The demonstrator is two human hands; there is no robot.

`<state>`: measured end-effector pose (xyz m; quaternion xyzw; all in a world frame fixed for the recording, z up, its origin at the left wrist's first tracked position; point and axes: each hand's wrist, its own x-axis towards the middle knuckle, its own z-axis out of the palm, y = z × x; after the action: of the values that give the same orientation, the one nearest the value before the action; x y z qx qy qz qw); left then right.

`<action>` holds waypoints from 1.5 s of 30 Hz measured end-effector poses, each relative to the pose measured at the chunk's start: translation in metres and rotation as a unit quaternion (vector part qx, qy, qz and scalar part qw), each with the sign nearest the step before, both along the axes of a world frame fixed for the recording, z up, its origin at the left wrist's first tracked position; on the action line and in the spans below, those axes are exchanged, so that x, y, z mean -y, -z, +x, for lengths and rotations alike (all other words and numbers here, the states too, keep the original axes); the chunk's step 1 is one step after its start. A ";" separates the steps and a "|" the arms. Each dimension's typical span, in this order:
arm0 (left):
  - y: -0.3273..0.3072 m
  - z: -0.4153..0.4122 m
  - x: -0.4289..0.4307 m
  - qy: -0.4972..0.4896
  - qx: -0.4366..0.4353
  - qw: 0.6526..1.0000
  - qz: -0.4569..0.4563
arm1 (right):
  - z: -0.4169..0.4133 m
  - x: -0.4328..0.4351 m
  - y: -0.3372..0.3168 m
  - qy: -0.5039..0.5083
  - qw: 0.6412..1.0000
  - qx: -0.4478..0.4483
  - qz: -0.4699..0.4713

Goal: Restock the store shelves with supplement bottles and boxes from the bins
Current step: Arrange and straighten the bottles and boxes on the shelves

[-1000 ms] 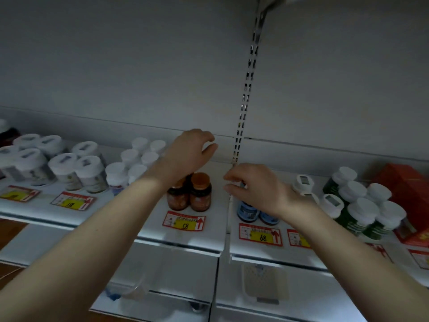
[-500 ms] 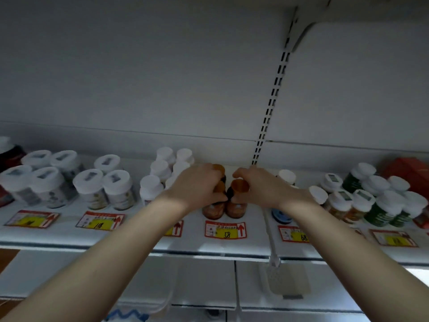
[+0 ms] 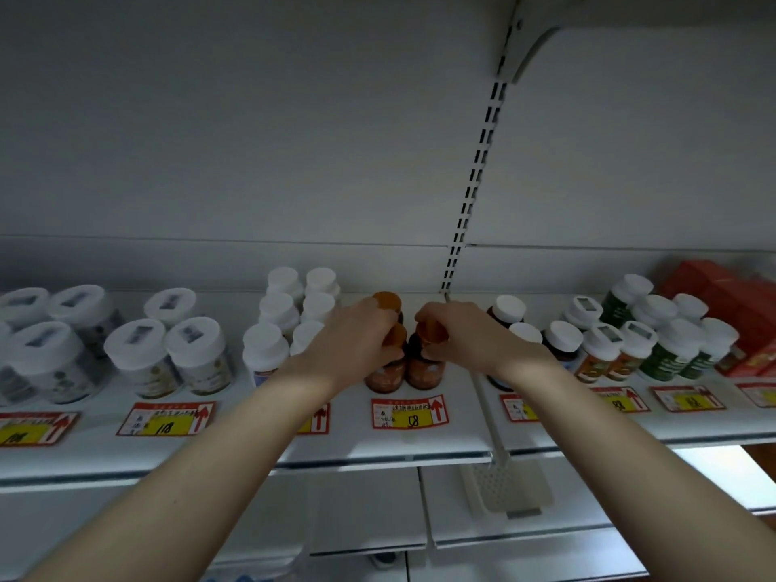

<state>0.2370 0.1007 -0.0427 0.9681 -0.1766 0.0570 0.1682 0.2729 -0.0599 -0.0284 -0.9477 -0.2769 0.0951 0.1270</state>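
Note:
Two amber bottles with orange caps stand side by side at the front of the white shelf, above a price tag marked 58. My left hand grips the left amber bottle around its neck and cap. My right hand grips the right amber bottle the same way. A third orange-capped bottle stands behind them, partly hidden by my left fingers.
White-capped bottles stand in rows to the left, and bigger white-lidded jars fill the far left. Dark and green bottles and red boxes sit to the right. A slotted upright runs up the back wall.
Both hands came together from apart onto the two front amber bottles. The view has tilted upward, bringing the upper bracket into sight.

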 end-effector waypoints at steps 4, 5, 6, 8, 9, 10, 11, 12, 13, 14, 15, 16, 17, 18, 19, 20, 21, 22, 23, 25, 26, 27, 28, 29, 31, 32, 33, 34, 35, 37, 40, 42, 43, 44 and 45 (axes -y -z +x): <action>-0.001 0.002 -0.002 0.008 0.009 1.000 0.010 | 0.000 0.001 0.000 0.008 1.000 -0.016 0.006; -0.002 0.005 -0.004 0.004 0.015 1.000 0.010 | -0.001 0.003 0.000 0.011 1.000 -0.021 0.011; -0.004 0.010 -0.005 -0.004 0.028 1.000 0.010 | -0.001 0.004 0.000 0.016 0.999 -0.023 0.018; -0.012 0.023 -0.009 -0.032 0.049 0.998 0.014 | -0.003 0.008 0.000 0.025 0.999 -0.017 0.038; -0.016 0.030 -0.011 -0.047 0.046 0.998 0.019 | -0.005 0.010 0.000 0.029 0.998 -0.012 0.046; -0.019 0.038 -0.011 -0.057 0.034 0.998 0.024 | -0.005 0.012 0.000 0.032 0.998 -0.007 0.052; -0.021 0.045 -0.010 -0.061 0.017 0.998 0.030 | -0.006 0.013 0.000 0.031 0.998 -0.001 0.054; -0.022 0.051 -0.009 -0.061 -0.004 0.997 0.037 | -0.006 0.014 0.000 0.029 0.998 0.004 0.054; -0.021 0.057 -0.007 -0.057 -0.025 0.997 0.044 | -0.005 0.014 0.001 0.025 0.998 0.007 0.053; -0.019 0.060 -0.006 -0.051 -0.046 0.996 0.052 | -0.005 0.014 0.001 0.020 0.998 0.009 0.053; -0.016 0.063 -0.005 -0.045 -0.061 0.995 0.060 | -0.005 0.014 0.002 0.016 0.998 0.009 0.052; -0.014 0.064 -0.004 -0.041 -0.070 0.995 0.065 | -0.005 0.014 0.003 0.013 0.999 0.009 0.051; -0.013 0.066 -0.004 -0.039 -0.076 0.994 0.068 | -0.005 0.014 0.004 0.011 0.999 0.011 0.051; -0.012 0.067 -0.004 -0.037 -0.078 0.994 0.070 | -0.006 0.014 0.004 0.009 0.999 0.012 0.049; -0.013 0.067 -0.004 -0.035 -0.080 0.993 0.073 | -0.006 0.014 0.004 0.008 0.999 0.015 0.048; -0.013 0.067 -0.003 -0.034 -0.080 0.993 0.074 | -0.007 0.014 0.004 0.007 0.999 0.020 0.048; -0.013 0.067 -0.003 -0.036 -0.079 0.993 0.075 | -0.007 0.015 0.003 0.006 0.998 0.028 0.049; -0.012 0.067 -0.004 -0.040 -0.074 0.994 0.072 | -0.007 0.015 0.002 0.005 0.998 0.037 0.052; -0.012 0.067 -0.004 -0.047 -0.063 0.995 0.064 | -0.008 0.015 0.001 0.002 0.997 0.045 0.056; -0.014 0.066 -0.007 -0.068 -0.020 0.996 0.053 | -0.012 0.013 -0.004 -0.017 0.997 0.048 0.063; -0.017 0.065 -0.009 -0.078 0.007 0.996 0.051 | -0.014 0.011 -0.007 -0.033 0.996 0.047 0.062; -0.021 0.062 -0.011 -0.089 0.032 0.994 0.052 | -0.016 0.008 -0.010 -0.050 0.996 0.046 0.059; -0.024 0.058 -0.014 -0.098 0.056 0.992 0.048 | -0.019 0.005 -0.013 -0.065 0.995 0.047 0.058; -0.028 0.054 -0.017 -0.105 0.080 0.991 0.036 | -0.020 0.002 -0.015 -0.077 0.994 0.049 0.059; -0.032 0.041 -0.026 -0.101 0.115 0.988 0.011 | -0.023 -0.006 -0.020 -0.095 0.992 0.052 0.067; -0.031 0.035 -0.034 -0.100 0.119 0.988 0.003 | -0.024 -0.010 -0.022 -0.105 0.991 0.053 0.070; -0.031 0.027 -0.041 -0.107 0.116 0.987 0.007 | -0.024 -0.015 -0.023 -0.115 0.989 0.056 0.071; -0.030 0.019 -0.048 -0.114 0.109 0.987 0.017 | -0.024 -0.021 -0.024 -0.123 0.988 0.058 0.071; -0.030 0.011 -0.056 -0.120 0.102 0.987 0.026 | -0.025 -0.028 -0.025 -0.127 0.987 0.058 0.075; -0.030 -0.008 -0.072 -0.137 0.093 0.986 0.034 | -0.026 -0.041 -0.026 -0.136 0.985 0.056 0.087; -0.026 -0.034 -0.092 -0.160 0.082 0.983 0.030 | -0.028 -0.060 -0.027 -0.145 0.985 0.044 0.083; -0.024 -0.045 -0.100 -0.165 0.063 0.983 0.047 | -0.028 -0.072 -0.027 -0.143 0.986 0.037 0.074; -0.021 -0.048 -0.103 -0.161 0.050 0.984 0.063 | -0.028 -0.077 -0.026 -0.139 0.987 0.034 0.070; -0.019 -0.050 -0.105 -0.155 0.032 0.983 0.089 | -0.027 -0.083 -0.024 -0.134 0.988 0.028 0.065; -0.016 -0.049 -0.108 -0.146 0.016 0.982 0.115 | -0.028 -0.088 -0.023 -0.126 0.990 0.019 0.059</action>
<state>0.1877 0.2087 -0.0264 0.9954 -0.0413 0.0756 0.0431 0.2453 0.0281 -0.0057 -0.8979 -0.4012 0.0759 0.1646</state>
